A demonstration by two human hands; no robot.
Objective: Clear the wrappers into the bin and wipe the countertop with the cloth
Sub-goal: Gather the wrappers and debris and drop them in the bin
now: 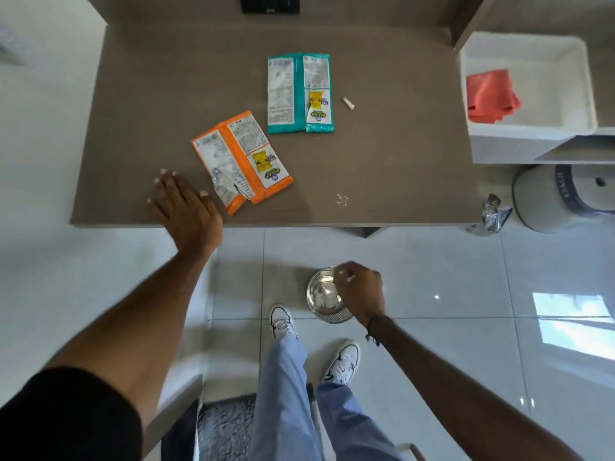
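Observation:
An orange wrapper (241, 159) lies flat near the front of the brown countertop (382, 161). A teal wrapper (299, 93) lies behind it, toward the middle. My left hand (183, 204) rests open and flat on the countertop's front edge, just left of the orange wrapper. My right hand (361, 289) hangs over a small steel bin (324, 301) on the floor, fingers curled; whether they pinch anything I cannot tell. White scraps lie inside the bin. A red cloth (491, 96) sits in a white tray (572, 94) at the right.
A small white scrap (348, 103) lies right of the teal wrapper, and crumbs (342, 199) dot the front of the counter. A crumpled silver wrapper (489, 216) lies at the counter's right corner beside a grey stool (549, 197). My feet stand on the tiled floor.

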